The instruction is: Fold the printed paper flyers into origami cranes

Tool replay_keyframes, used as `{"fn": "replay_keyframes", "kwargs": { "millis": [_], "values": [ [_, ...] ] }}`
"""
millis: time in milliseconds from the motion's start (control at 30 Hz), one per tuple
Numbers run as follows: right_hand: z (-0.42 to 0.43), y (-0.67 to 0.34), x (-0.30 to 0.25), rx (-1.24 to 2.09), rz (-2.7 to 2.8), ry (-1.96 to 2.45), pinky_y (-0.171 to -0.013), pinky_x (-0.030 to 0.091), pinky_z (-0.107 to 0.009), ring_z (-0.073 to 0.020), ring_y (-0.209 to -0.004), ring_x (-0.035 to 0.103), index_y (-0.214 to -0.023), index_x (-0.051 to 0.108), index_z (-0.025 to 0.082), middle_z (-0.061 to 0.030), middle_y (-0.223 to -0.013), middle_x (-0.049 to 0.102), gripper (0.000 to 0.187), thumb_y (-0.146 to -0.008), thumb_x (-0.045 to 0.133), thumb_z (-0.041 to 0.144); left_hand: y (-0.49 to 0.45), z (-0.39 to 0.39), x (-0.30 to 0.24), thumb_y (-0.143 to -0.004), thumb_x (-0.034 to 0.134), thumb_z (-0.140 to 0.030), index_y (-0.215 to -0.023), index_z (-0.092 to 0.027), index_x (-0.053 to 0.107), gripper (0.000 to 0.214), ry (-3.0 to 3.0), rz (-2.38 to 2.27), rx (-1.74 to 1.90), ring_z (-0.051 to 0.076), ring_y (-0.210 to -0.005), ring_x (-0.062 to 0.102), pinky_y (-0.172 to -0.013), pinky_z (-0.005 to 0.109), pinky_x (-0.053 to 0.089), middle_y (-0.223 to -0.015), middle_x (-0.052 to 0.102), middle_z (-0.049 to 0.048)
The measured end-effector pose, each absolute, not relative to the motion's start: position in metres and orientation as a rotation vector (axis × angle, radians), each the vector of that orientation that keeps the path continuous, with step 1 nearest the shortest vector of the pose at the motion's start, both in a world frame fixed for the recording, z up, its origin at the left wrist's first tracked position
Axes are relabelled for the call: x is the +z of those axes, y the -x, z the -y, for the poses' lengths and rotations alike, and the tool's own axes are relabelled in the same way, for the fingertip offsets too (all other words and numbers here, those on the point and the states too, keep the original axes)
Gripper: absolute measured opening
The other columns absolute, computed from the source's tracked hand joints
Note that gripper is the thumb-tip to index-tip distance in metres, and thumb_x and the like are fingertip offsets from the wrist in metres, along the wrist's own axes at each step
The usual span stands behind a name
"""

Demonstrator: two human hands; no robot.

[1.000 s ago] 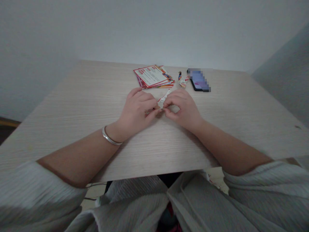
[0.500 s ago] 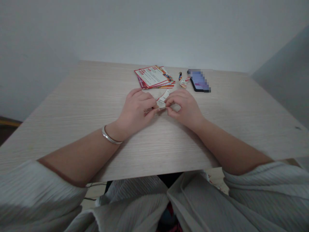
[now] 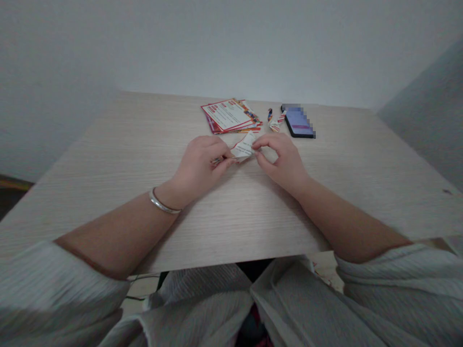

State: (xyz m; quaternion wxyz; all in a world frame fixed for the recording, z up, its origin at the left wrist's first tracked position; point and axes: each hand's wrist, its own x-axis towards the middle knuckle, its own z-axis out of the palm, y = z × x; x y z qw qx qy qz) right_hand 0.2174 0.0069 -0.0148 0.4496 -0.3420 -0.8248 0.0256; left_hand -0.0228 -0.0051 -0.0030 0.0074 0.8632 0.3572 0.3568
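Note:
Between my hands is a folded piece of printed paper point(image 3: 243, 147), white with lines of text and a red edge. My left hand point(image 3: 202, 161) pinches its left side between thumb and fingers, and part of the paper is hidden behind those fingers. At the paper's right edge, the thumb and index finger of my right hand point(image 3: 282, 156) close on it. Both hands are low over the table, near its middle.
Beyond my hands lies a stack of printed red-and-white sheets point(image 3: 231, 115). A small folded paper figure point(image 3: 276, 121) rests between the stack and a phone point(image 3: 299, 123). The pale wooden table point(image 3: 224, 221) meets a wall at the back.
My right hand has shifted slightly right, and more of the paper's printed face shows between my hands. The left hand has moved a little left, still pinching the paper.

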Motion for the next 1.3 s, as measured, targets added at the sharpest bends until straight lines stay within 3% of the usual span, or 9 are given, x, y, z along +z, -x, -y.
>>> {"fn": "replay_keyframes", "kwargs": {
  "millis": [133, 233, 467, 767, 967, 1133, 1300],
  "values": [
    [-0.008, -0.22, -0.017, 0.185, 1.944, 0.955, -0.073, 0.054, -0.035, -0.0194, -0.083, 0.064, -0.093, 0.07, 0.022, -0.0044, -0.091, 0.071, 0.01, -0.089, 0.061, 0.02, 0.025, 0.003, -0.006, -0.094, 0.063, -0.029, -0.077, -0.02, 0.066, 0.019, -2.626, -1.112, 1.172, 0.02, -0.08, 0.064, -0.075, 0.034, 0.047, -0.08, 0.07, 0.0034],
    [-0.008, -0.22, -0.019, 0.272, 1.94, 1.021, -0.064, 0.051, -0.03, -0.0149, -0.07, 0.056, -0.105, 0.073, 0.022, -0.0024, -0.09, 0.067, 0.019, -0.089, 0.062, 0.02, 0.024, 0.003, -0.006, -0.095, 0.063, -0.029, -0.079, -0.021, 0.066, 0.018, -2.614, -1.083, 1.188, 0.02, -0.08, 0.064, -0.075, 0.034, 0.047, -0.08, 0.07, 0.0028],
    [-0.009, -0.223, -0.023, 0.197, 2.076, 0.979, -0.066, 0.051, -0.03, -0.015, -0.073, 0.054, -0.112, 0.076, 0.024, -0.0032, -0.094, 0.063, 0.025, -0.088, 0.078, 0.03, 0.025, 0.003, -0.007, -0.093, 0.063, -0.019, -0.087, -0.022, 0.067, 0.008, -2.578, -1.018, 1.304, 0.019, -0.091, 0.064, -0.082, 0.032, 0.051, -0.091, 0.068, 0.0025],
    [-0.008, -0.224, -0.017, -0.139, 2.181, 0.915, -0.093, 0.05, -0.044, -0.024, -0.101, 0.063, -0.101, 0.075, 0.028, -0.0047, -0.103, 0.067, 0.009, -0.094, 0.07, 0.03, 0.025, 0.002, -0.009, -0.093, 0.065, -0.022, -0.087, -0.021, 0.066, 0.006, -2.61, -0.971, 1.326, 0.02, -0.099, 0.064, -0.088, 0.036, 0.052, -0.101, 0.066, 0.0054],
    [-0.004, -0.222, -0.012, -0.226, 2.196, 0.845, -0.104, 0.046, -0.048, -0.0252, -0.108, 0.065, -0.102, 0.072, 0.028, -0.0041, -0.11, 0.074, 0.009, -0.094, 0.068, 0.026, 0.026, 0.0, -0.004, -0.088, 0.066, -0.024, -0.079, -0.022, 0.064, 0.01, -2.725, -1.229, 1.26, 0.023, -0.089, 0.065, -0.081, 0.036, 0.049, -0.091, 0.069, 0.005],
    [-0.002, -0.221, -0.012, -0.24, 2.103, 0.902, -0.101, 0.048, -0.048, -0.0266, -0.107, 0.065, -0.105, 0.071, 0.027, -0.0061, -0.109, 0.072, 0.014, -0.092, 0.067, 0.025, 0.023, 0.007, 0.0, -0.09, 0.065, -0.026, -0.08, -0.023, 0.07, 0.012, -2.553, -1.338, 1.163, 0.018, -0.069, 0.062, -0.067, 0.031, 0.044, -0.072, 0.067, 0.0005],
    [-0.003, -0.219, -0.012, 0.006, 2.004, 1.044, -0.09, 0.053, -0.044, -0.0233, -0.092, 0.066, -0.111, 0.068, 0.024, -0.0042, -0.095, 0.069, 0.023, -0.088, 0.069, 0.025, 0.019, 0.015, 0.001, -0.091, 0.064, -0.027, -0.092, -0.022, 0.073, 0.011, -2.19, -1.444, 1.241, 0.016, -0.076, 0.067, -0.067, 0.027, 0.049, -0.087, 0.076, 0.0007]
  ]
}}
